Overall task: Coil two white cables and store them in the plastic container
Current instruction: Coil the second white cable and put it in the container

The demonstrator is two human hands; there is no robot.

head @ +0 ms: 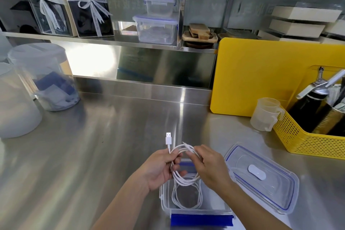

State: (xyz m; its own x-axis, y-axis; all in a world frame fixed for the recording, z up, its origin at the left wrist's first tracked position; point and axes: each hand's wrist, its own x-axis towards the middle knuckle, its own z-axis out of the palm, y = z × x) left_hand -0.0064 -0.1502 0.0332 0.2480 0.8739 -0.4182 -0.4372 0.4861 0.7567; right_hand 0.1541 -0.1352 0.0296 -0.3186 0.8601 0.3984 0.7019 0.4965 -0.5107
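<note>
A clear plastic container (166,209) with blue clips stands open on the steel counter near the front edge. One coiled white cable (200,200) lies flat inside it. Above the container, my left hand (160,168) grips a second white cable (179,179) gathered into loops, its USB plug (168,138) sticking up past my fingers. My right hand (209,166) pinches the top strands of that same coil beside the left hand. The container's lid (261,177) lies on the counter to the right.
A yellow perforated basket (306,142) with a black dispenser bottle and a clear measuring cup (266,114) stand at the right, before a yellow cutting board (261,74). Translucent tubs (43,76) stand at the left. Shelves behind hold clear boxes (155,30) and gift boxes.
</note>
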